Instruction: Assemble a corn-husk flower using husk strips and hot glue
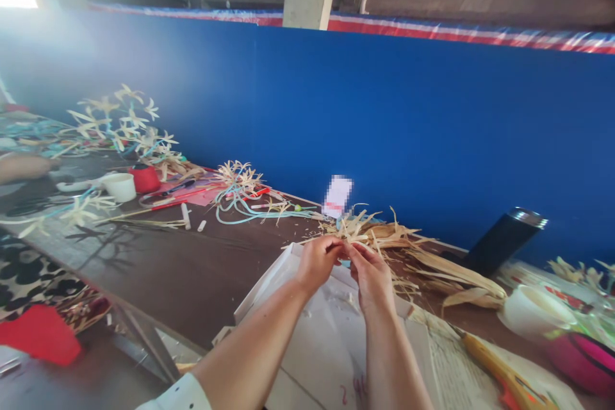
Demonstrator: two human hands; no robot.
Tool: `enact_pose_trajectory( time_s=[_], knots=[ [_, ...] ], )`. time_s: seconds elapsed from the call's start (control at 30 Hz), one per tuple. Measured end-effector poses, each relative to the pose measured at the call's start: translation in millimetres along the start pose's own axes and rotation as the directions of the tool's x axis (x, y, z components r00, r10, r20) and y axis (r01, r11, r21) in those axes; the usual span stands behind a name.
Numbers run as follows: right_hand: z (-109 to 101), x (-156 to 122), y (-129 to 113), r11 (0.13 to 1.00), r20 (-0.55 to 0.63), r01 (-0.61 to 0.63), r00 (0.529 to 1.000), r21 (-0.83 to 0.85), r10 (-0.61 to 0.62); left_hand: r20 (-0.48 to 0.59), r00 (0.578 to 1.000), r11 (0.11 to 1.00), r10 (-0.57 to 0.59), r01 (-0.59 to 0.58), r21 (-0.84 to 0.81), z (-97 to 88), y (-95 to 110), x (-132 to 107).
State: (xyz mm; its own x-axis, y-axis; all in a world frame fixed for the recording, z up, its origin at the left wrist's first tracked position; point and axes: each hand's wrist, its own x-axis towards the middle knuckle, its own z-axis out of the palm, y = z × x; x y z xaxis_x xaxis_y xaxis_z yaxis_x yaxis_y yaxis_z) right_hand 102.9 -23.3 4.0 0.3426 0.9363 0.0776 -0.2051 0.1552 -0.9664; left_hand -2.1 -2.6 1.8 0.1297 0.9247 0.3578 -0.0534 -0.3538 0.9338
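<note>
My left hand [318, 264] and my right hand [372, 274] meet over a white cardboard box lid [331, 320], fingertips pinched together. What lies between the fingers is too small and too hidden to make out. Just beyond them spreads a pile of dried husk strips [394, 230], some of which stick up right behind my fingertips. A bundle of pale-blue stems [245, 213] topped with a husk flower [239, 174] lies to the left of my hands.
At left stand a white mug [119, 187], a red pot [145, 178] and husk flowers [132, 118]; another person's hand [24, 168] is at the far left. To the right are a dark flask [504, 240], a white cup [535, 312] and an orange glue gun [500, 368]. A blue partition [408, 122] closes the back.
</note>
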Motion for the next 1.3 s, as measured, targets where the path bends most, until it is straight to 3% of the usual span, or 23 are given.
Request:
enact_pose_trajectory(
  time_s=[0.23, 0.5, 0.6, 0.73, 0.97, 1.3],
  knots=[
    [-3, 1, -3, 0.992, -0.037, 0.09, 0.995, -0.087, -0.093, 0.04, 0.99, 0.986, 0.137, -0.14, 0.093, -1.2, -2, -1],
    [-6, 2, -2, 0.983, -0.06, 0.146, 0.986, -0.113, -0.153, 0.089, 0.982, 0.976, 0.167, -0.177, 0.124, -0.4, -6, -2],
    [-8, 3, -2, 0.98, -0.059, 0.158, 0.984, -0.118, -0.166, 0.105, 0.986, 0.985, 0.129, -0.14, 0.105, 0.0, -8, -2],
    [-9, 3, 0, 0.981, -0.053, 0.138, 0.988, -0.136, -0.147, 0.078, 0.996, 0.995, 0.041, -0.048, 0.088, 0.5, -10, 0],
    [-7, 1, -1, 0.983, -0.037, 0.102, 0.993, -0.152, -0.109, 0.06, 0.988, 0.944, 0.145, -0.156, 0.289, -2.9, -8, 0],
    [-2, -2, -4, 0.995, -0.006, 0.04, 0.999, -0.088, -0.041, 0.001, 0.986, 0.945, 0.166, -0.16, 0.285, -4.2, -8, 0]
  ],
)
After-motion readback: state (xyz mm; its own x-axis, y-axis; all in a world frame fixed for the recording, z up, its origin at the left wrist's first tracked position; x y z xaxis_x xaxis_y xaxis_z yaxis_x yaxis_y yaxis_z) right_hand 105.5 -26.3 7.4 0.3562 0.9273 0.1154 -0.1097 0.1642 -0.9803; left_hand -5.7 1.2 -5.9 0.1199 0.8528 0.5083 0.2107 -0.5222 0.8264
